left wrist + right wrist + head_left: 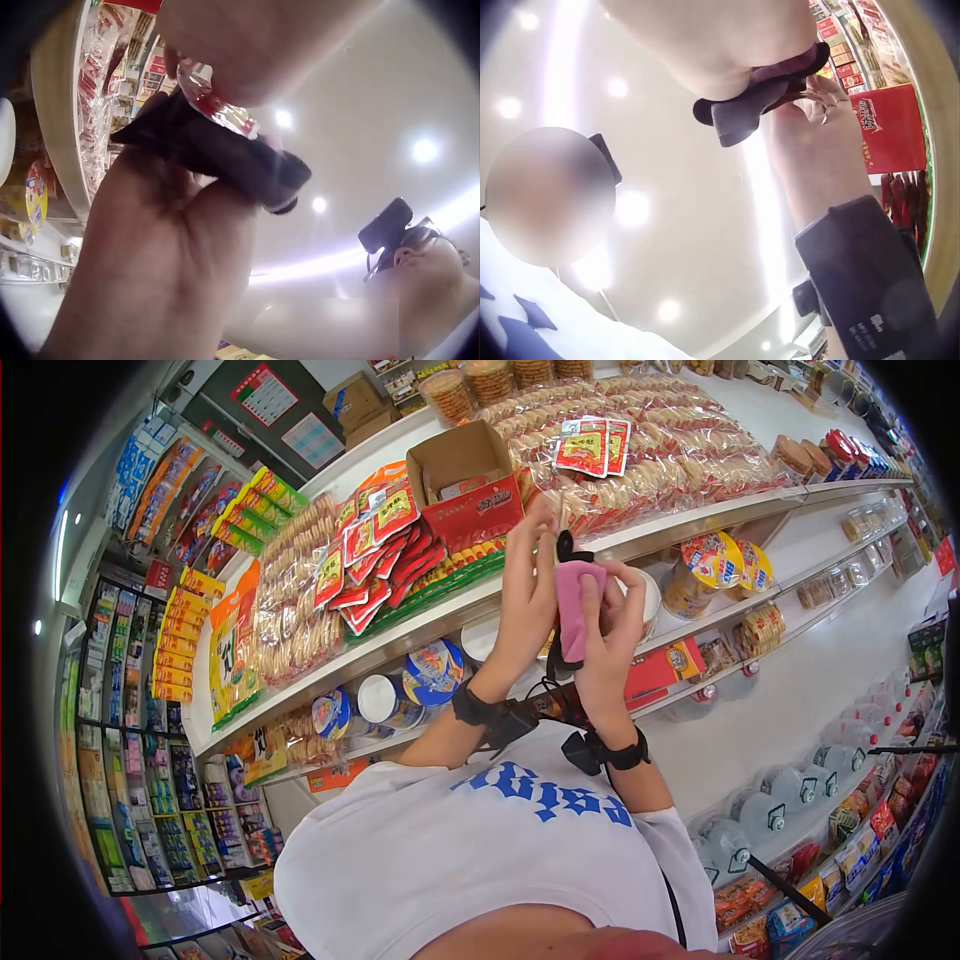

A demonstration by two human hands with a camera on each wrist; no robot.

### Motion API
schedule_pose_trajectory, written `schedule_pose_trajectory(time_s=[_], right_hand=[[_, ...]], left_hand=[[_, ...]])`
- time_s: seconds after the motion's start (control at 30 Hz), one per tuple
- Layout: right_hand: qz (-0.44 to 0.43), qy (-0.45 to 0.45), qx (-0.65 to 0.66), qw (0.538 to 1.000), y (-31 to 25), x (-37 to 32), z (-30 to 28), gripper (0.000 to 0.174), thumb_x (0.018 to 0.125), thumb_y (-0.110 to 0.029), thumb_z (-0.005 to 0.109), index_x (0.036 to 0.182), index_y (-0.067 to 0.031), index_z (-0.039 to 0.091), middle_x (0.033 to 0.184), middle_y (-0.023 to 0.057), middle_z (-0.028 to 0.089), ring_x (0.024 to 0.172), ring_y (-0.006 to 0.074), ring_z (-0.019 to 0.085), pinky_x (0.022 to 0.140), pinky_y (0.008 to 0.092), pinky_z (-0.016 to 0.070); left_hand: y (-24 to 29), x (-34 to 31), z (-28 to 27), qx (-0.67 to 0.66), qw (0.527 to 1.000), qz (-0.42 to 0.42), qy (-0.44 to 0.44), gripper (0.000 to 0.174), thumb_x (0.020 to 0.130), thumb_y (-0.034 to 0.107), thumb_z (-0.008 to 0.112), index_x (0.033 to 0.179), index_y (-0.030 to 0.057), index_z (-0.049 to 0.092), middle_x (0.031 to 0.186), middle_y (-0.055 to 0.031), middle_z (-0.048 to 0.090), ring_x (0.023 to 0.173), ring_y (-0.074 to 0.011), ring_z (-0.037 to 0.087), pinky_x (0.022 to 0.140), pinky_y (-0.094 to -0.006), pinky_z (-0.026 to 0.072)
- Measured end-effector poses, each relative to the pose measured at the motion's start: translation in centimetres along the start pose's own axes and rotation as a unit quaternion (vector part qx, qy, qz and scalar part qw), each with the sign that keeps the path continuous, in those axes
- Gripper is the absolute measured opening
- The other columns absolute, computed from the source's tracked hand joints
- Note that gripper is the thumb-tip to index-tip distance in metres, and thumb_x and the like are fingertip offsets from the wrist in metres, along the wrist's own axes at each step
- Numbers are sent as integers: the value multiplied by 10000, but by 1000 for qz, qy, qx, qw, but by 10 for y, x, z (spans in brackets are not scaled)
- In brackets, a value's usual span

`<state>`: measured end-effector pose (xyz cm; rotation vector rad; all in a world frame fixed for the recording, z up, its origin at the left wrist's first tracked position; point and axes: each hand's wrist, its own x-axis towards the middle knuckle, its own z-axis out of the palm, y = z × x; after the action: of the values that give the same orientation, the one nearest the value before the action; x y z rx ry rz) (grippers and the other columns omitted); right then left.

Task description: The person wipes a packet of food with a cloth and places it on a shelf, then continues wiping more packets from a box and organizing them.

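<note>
A folded pink cloth with black edging is in my right hand, its thumb pressed along the pink side. In the right wrist view the cloth shows as dark purple and grey, hanging out under the fingers. My left hand is raised right beside it above the shelf edge, fingers pointing up. A shiny clear-and-red plastic packet is pinched by the left fingers against the cloth's dark side. Most of the packet is hidden by the hands.
Just beyond the hands a red open carton stands on the white shelf, next to a pile of red snack packets. Rows of wrapped snacks cover the shelf behind. Lidded tubs sit on the tier below.
</note>
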<state>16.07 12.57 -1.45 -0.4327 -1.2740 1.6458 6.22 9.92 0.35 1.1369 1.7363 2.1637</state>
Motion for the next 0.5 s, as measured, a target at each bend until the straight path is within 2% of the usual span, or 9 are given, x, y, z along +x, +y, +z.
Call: schedule_pose_trajectory(time_s=[0.03,0.1,0.13,0.2,0.23,0.27,0.3,0.37,0.5], right_hand=[[-23,-1,-7,1000,0,0,2,371,1012,-81,621,1364,-10,527,1419,171,540,1285,260,544,1125,388,390],[-187,0,-179,966,-3,3,6,342,968,-74,663,1303,-40,603,1369,153,564,1262,284,559,1125,421,393],[-263,14,-260,929,-6,4,8,326,940,-71,687,1263,-58,649,1347,137,576,1258,299,562,1124,448,395],[-370,42,-386,844,-7,2,8,322,902,-69,714,1224,-81,706,1332,112,587,1273,320,557,1119,496,399],[-380,25,-382,842,-3,3,6,347,893,-75,715,1239,-86,708,1335,107,589,1288,324,550,1121,513,391],[-390,7,-379,839,0,5,5,372,884,-81,716,1255,-92,710,1337,102,591,1303,328,542,1123,531,383],[-400,-12,-375,836,4,6,3,396,875,-87,717,1271,-97,713,1340,97,593,1318,333,535,1125,549,375],[-391,-64,-314,863,5,9,2,464,857,-128,733,1316,-86,687,1366,126,587,1334,360,524,1147,565,343],[-331,-150,-337,869,-9,-6,19,655,849,-244,726,1449,-50,549,1533,220,433,1448,438,375,1188,594,266]], left_hand=[[-1,1,-5,23,999,6,-35,396,1079,178,516,1443,22,507,1304,-126,622,1133,-176,624,978,-298,495],[18,-9,-14,-147,962,-206,-98,418,1086,219,490,1458,28,492,1351,-167,595,1218,-227,604,1044,-337,480],[30,-7,-15,-298,888,-351,-8,565,1093,407,419,1480,-4,448,1400,-229,554,1307,-300,557,1116,-405,449],[45,2,-18,-463,807,-345,-126,704,1072,537,356,1484,-28,432,1407,-256,549,1308,-325,556,1138,-440,433],[48,6,-20,-538,753,-333,-182,777,1061,602,325,1486,-41,423,1411,-270,547,1309,-338,555,1148,-457,425],[46,6,-22,-546,755,-318,-176,922,1008,715,322,1513,-55,377,1456,-278,512,1331,-349,538,1162,-457,408],[42,5,-25,-546,757,-325,-153,931,1001,722,327,1522,-48,367,1473,-278,495,1337,-353,531,1168,-457,399],[33,5,-28,-544,760,-339,-110,948,989,738,338,1539,-34,348,1507,-278,460,1348,-361,518,1180,-459,383],[58,5,-23,-599,720,-336,-98,934,986,736,361,1544,-14,358,1519,-232,470,1325,-336,538,1172,-424,388]])
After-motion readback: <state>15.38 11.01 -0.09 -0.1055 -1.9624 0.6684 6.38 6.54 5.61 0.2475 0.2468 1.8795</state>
